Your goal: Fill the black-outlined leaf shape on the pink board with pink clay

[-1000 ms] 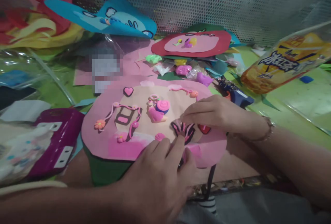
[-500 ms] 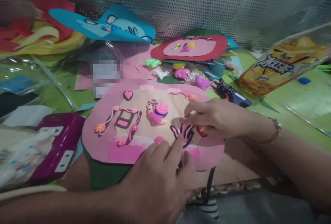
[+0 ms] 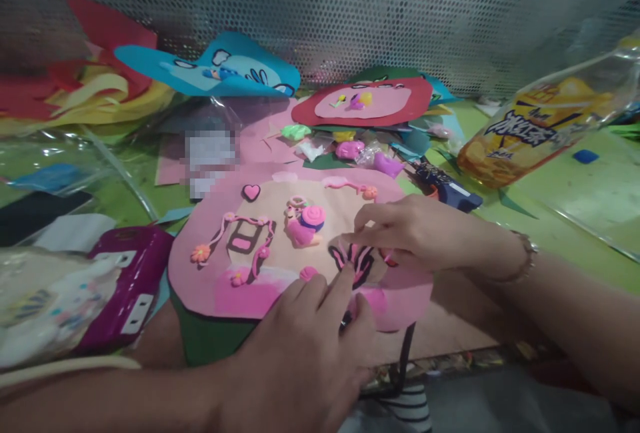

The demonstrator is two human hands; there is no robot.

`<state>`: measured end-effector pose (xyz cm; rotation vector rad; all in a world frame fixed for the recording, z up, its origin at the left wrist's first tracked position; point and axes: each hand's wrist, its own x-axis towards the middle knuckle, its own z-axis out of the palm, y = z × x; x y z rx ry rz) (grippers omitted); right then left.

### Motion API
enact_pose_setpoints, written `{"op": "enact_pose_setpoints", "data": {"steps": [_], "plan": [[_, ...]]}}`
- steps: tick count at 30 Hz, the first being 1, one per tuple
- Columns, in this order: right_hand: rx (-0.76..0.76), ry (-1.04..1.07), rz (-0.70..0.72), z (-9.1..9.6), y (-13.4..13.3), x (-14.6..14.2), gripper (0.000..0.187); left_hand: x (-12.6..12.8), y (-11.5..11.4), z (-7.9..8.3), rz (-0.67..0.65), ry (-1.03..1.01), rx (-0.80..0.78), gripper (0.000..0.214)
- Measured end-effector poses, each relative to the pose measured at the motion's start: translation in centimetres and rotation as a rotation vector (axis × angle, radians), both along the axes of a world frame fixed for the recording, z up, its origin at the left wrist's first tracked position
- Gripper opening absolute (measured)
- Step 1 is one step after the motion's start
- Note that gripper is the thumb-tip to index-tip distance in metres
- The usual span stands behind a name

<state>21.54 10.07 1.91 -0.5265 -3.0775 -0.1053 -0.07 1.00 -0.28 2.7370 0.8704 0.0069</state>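
A pink and cream paper picture [image 3: 200,286] lies in front of me, with a pink clay snail [image 3: 303,225] at its middle. My left hand [image 3: 305,326] rests palm down on its lower edge, fingers apart, the index fingertip touching a black-outlined plant shape [image 3: 356,263] with pink clay strips. Just above that shape, my right hand [image 3: 415,226] has its thumb and fingers pinched together; what is between them, if anything, is hidden. Clay flowers and cords surround a drawn window [image 3: 247,236]. A red piece [image 3: 389,258] shows partly under the right hand.
A tea bottle [image 3: 530,123] leans at the right. Clay lumps [image 3: 350,148] and a red paper picture [image 3: 320,110] lie behind. A purple case [image 3: 125,286] stands left, below a blue paper picture [image 3: 165,72]. A perforated metal panel [image 3: 350,13] closes the back.
The view has shifted slightly, so things on the left sit further right and lower. Both hands keep nearly the same places over the plant shape.
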Motion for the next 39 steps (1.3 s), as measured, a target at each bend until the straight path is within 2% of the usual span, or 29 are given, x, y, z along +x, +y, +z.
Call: {"op": "enact_pose_setpoints", "data": {"steps": [7,16,24,27,30,33,36,39], "plan": [[-0.113,0.011,-0.006,0.0,0.1,0.0,0.054,-0.1,-0.3,0.1,-0.013,0.012,-0.023,0.040],[-0.050,-0.015,-0.009,-0.2,0.3,0.1,0.056,-0.1,0.0,0.3,-0.088,0.075,0.043,0.037],[-0.060,-0.029,-0.022,-0.1,0.0,-0.1,0.058,0.2,-0.6,0.6,-0.172,0.098,0.202,0.028],[-0.106,0.079,-0.017,-0.4,0.4,0.2,0.055,0.0,-0.8,0.3,-0.125,0.041,0.196,0.023],[-0.184,0.369,0.034,-0.2,0.6,0.4,0.047,-0.3,-0.8,-0.1,0.046,-0.258,0.036,0.039],[-0.267,0.570,0.113,0.6,-0.1,0.0,0.039,-0.3,-0.5,-0.3,0.318,-0.580,-0.304,0.043],[-0.359,0.617,0.177,1.4,-1.5,-0.7,0.032,0.1,0.0,-0.3,0.516,-0.756,-0.583,0.030],[-0.406,0.587,0.212,1.6,-2.4,-1.2,0.030,0.5,0.6,-0.3,0.570,-0.777,-0.675,0.022]]}}
